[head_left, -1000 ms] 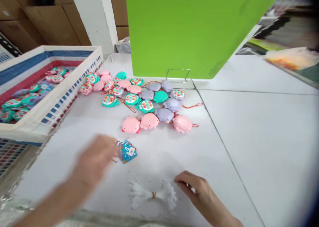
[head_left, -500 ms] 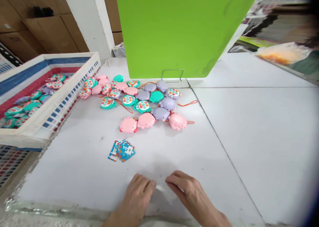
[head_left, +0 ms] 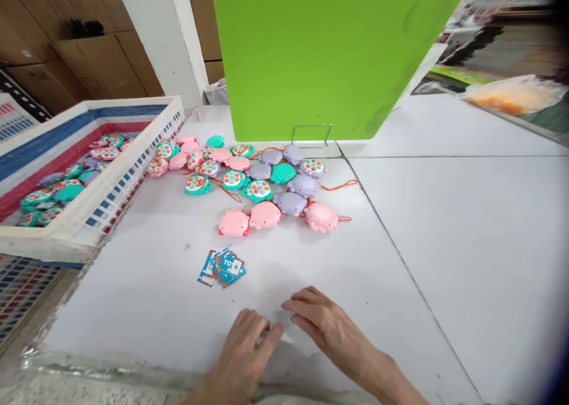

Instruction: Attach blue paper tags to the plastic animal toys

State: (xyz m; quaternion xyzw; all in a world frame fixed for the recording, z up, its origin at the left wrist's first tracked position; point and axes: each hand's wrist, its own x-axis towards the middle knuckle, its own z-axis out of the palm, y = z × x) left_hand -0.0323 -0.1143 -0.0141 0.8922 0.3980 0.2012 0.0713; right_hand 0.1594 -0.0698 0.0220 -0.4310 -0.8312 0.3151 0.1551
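Low at the table's front, my left hand [head_left: 246, 348] is curled with thumb and fingers closed. A faint, see-through piece of plastic film [head_left: 303, 343], seemingly a thin bag, runs from its thumb tip toward the right. My right hand [head_left: 331, 328] hovers just above and beside that film, its thumb and fingers a little apart with nothing visible between them. Beyond my left hand lies a small fan of blue printed cards [head_left: 229, 268]. Farther back are several animal-shaped toys in pink [head_left: 265, 215], purple [head_left: 290, 204] and green [head_left: 283, 173], some with orange cord loops [head_left: 340, 185].
A white slatted crate [head_left: 175, 117] with a striped lining and more toys stands at the left. A bright green panel [head_left: 342, 55] rises at the table's back, with a wire bracket [head_left: 311, 126] at its foot. Cardboard boxes [head_left: 106, 61] are stacked behind.
My right hand has moved up and left, closer to my left hand, and its fingers have parted. My left hand has barely moved. The view has shifted slightly.
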